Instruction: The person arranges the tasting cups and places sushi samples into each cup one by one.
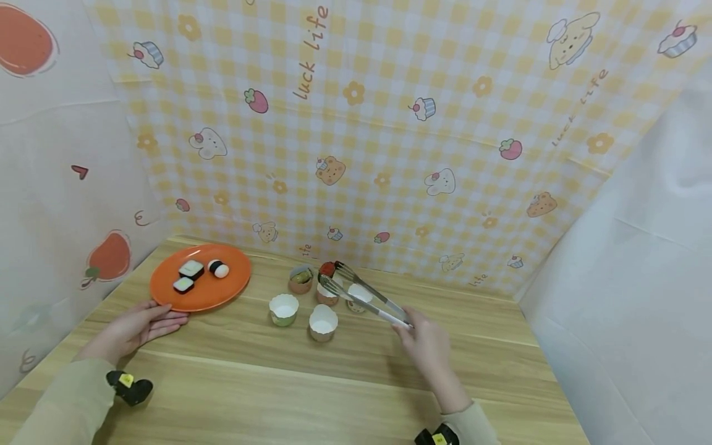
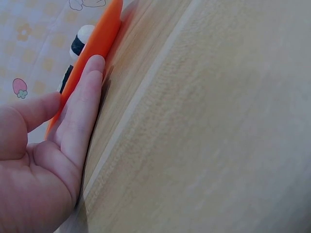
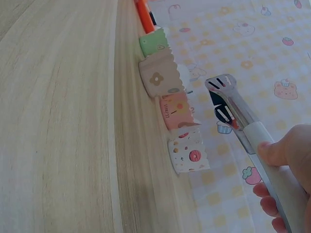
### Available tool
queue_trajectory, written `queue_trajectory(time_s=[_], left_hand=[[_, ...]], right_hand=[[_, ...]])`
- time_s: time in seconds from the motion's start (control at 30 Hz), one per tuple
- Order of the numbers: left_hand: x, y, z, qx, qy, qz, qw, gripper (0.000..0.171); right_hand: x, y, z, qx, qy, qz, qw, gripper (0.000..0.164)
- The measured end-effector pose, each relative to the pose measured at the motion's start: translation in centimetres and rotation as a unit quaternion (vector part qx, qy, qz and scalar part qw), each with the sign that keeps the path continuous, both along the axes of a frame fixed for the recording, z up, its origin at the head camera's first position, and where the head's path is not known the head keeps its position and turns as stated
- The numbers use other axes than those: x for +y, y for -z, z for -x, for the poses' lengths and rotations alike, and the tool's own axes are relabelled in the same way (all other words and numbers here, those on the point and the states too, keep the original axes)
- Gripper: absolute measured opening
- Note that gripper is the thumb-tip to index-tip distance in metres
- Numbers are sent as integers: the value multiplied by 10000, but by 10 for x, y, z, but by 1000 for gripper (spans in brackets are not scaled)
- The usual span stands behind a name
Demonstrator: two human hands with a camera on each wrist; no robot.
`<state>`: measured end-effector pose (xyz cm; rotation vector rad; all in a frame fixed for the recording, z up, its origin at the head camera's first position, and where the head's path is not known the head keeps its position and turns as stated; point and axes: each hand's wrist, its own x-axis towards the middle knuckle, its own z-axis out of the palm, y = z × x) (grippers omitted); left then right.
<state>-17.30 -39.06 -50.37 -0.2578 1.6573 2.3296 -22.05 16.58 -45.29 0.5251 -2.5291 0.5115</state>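
Note:
My left hand (image 1: pixel 146 326) holds the near rim of an oval orange plate (image 1: pixel 236 287), thumb at the edge and fingers underneath. On that plate lie two flat sushi pieces (image 1: pixel 191 269) and a white rice piece (image 1: pixel 221 270) with a black band. In my right hand (image 1: pixel 427 343) is a pair of metal tongs (image 1: pixel 384 313) with pale handles. Between the slotted tips sits a red-topped sushi piece (image 1: pixel 326 269) with a black wrap (image 3: pixel 216 99), above a pink paper baking cup (image 1: pixel 327 299). Another cup (image 1: pixel 301 288) contains a greenish piece (image 1: pixel 303 276).
Right of the pink cup stands a white patterned cup (image 1: pixel 356 305), partly behind the tongs. A green cup (image 1: pixel 283 317) and a brown cup (image 1: pixel 322 334) stand nearer me. A checked cloth (image 1: pixel 384 142) hangs behind the wooden table (image 1: pixel 267 395), with white cloths at both sides.

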Motion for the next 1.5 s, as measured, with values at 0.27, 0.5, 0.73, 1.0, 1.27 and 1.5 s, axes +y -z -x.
queue_trajectory(time_s=[0.27, 0.5, 0.73, 1.0, 1.27, 1.5], left_hand=[[0, -1, 0, 8, 9, 26, 10000, 40], [1, -2, -1, -32, -58, 37, 10000, 46], [0, -1, -1, -9, 1, -18, 10000, 35], [0, -1, -1, 23, 19, -65, 10000, 29], [1, -2, -1, -10, -55, -1, 10000, 34], [1, 0, 0, 12, -72, -8, 10000, 39]], right_hand=[[2, 3, 2, -3, -57, 12, 10000, 41], [4, 4, 1, -22, 23, -110, 9999, 40], [6, 6, 1, 245, -63, -321, 9992, 41], [6, 6, -1, 318, -63, -332, 9989, 40], [7, 7, 0, 370, -9, -378, 9986, 39], [6, 8, 0, 404, -19, -464, 9981, 39]])
